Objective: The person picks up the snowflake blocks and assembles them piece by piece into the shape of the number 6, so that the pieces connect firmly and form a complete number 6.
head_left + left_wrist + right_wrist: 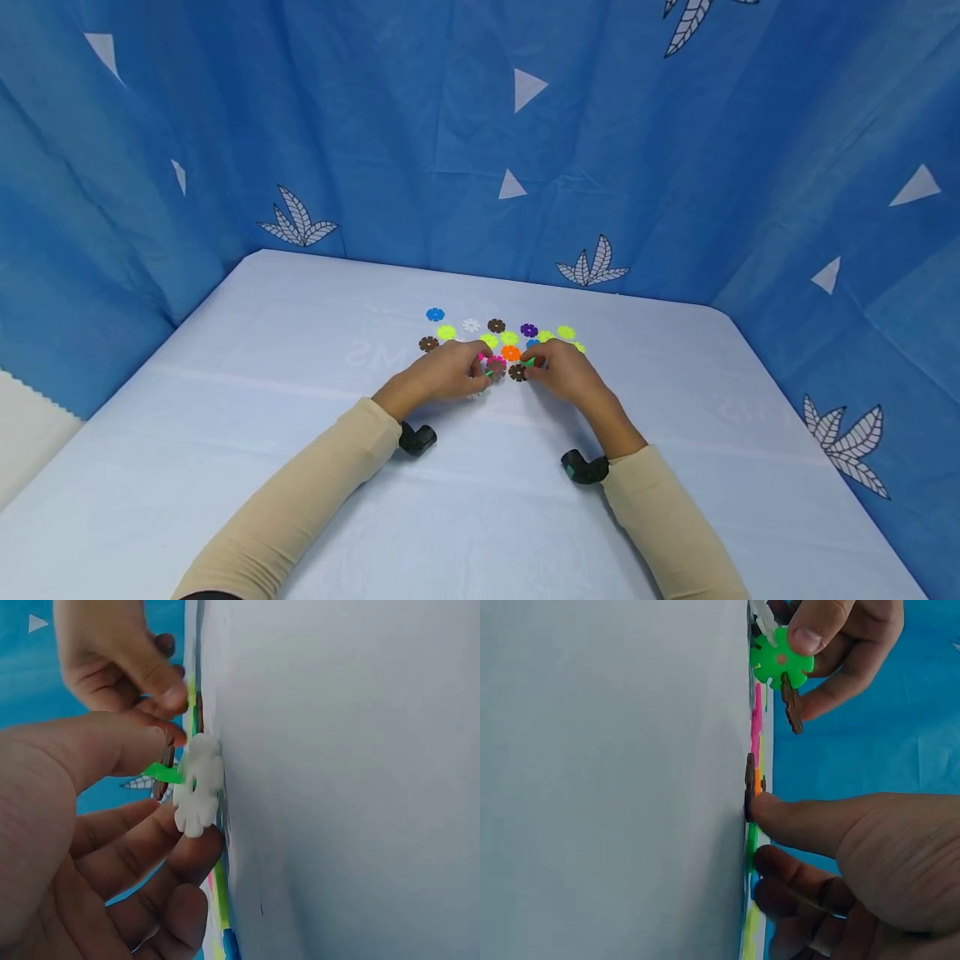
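Note:
My left hand (442, 372) pinches a small joined piece of notched plastic discs between thumb and fingers, just over the table. In the right wrist view its green disc (766, 658) faces the camera, with a brown disc (792, 709) slotted in edge-on. A white disc (198, 814) shows at the front of that piece in the left wrist view. My right hand (566, 372) is low over the loose discs, thumb and fingers apart. Its thumb tip is right at a flat dark brown disc (517, 373), and a green disc (529, 362) lies by its fingers.
Loose notched discs lie flat beyond and between the hands, among them an orange disc (511, 353), a purple disc (529, 330), a blue disc (435, 314) and several yellow ones. A white cloth covers the table (480, 517); a blue curtain (420, 125) hangs behind it.

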Motion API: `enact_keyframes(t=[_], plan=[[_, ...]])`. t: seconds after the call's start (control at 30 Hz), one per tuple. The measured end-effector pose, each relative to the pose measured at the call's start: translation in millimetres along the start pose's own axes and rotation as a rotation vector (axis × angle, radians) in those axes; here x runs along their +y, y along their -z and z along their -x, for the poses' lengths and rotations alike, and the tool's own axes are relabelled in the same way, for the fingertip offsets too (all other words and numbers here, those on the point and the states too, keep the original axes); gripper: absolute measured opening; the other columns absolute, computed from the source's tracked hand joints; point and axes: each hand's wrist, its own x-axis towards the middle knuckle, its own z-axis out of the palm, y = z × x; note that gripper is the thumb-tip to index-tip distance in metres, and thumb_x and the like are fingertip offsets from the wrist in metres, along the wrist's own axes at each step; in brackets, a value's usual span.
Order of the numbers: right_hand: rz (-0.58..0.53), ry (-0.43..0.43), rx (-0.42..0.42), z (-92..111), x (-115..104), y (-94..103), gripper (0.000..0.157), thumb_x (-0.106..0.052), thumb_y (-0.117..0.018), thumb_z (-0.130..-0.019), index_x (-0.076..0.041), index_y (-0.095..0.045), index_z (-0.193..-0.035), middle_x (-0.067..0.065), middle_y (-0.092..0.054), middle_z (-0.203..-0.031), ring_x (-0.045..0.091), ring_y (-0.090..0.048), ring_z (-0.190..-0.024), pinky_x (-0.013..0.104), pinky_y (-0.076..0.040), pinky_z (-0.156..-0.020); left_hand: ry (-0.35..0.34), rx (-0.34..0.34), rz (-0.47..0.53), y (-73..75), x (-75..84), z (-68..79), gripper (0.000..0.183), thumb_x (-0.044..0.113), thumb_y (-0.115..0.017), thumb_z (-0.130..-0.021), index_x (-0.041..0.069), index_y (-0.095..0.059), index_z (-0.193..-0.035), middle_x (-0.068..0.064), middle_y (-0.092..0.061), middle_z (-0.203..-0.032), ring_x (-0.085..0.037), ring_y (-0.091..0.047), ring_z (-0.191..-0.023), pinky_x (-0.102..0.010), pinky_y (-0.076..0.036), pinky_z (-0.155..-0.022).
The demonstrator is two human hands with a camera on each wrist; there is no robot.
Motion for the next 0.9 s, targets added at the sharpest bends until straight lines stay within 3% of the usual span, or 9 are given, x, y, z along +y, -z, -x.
enact_keyframes(t=[0.13,0.4,0.67,0.9], plan=[[0.025,0.019,-0.047,-1,4,0.6,0.031,-0.012,-0.077,-0.091,-0.012,-0.073,-0.122,0.006,-0.063,-0.096,0.023,-0.058,-0.091,0.038,-0.055,-0.079,0.014,-0.008,0.021,-0.3,-1.3,0.2,0.051,0.026,-0.073,-0.094,0.004,-0.057,-0.137,0.005,-0.066,-0.086,-0.012,-0.061,-0.077,-0.031,-0.053,-0.079],[-0.020,0.170,-0.081,1,11,0.4,0.032,0.000,-0.071,-0.089,-0.008,-0.072,-0.120,0.007,-0.061,-0.099,0.024,-0.054,-0.093,0.037,-0.053,-0.078,0.000,-0.025,0.053,0.9,-1.6,-1.1,0.048,0.024,-0.071,-0.095,0.001,-0.058,-0.135,0.004,-0.066,-0.084,-0.013,-0.061,-0.075,-0.029,-0.053,-0.074],[-0.144,0.109,-0.066,5,5,3.0,0.015,0.000,-0.070,-0.094,-0.010,-0.060,-0.098,0.005,-0.064,-0.097,0.025,-0.059,-0.095,0.040,-0.053,-0.085,-0.022,-0.030,0.038,1.7,-1.9,-0.6,0.041,0.023,-0.073,-0.094,0.005,-0.064,-0.129,0.004,-0.064,-0.078,-0.013,-0.059,-0.070,-0.028,-0.050,-0.068],[-0.166,0.158,-0.049,3,0,-0.5,0.016,-0.001,-0.072,-0.093,-0.011,-0.061,-0.096,0.002,-0.066,-0.094,0.022,-0.061,-0.092,0.036,-0.054,-0.084,-0.021,-0.035,0.033,1.6,-2.8,0.6,0.036,0.024,-0.073,-0.094,0.007,-0.066,-0.126,0.005,-0.063,-0.075,-0.013,-0.059,-0.068,-0.027,-0.050,-0.067]])
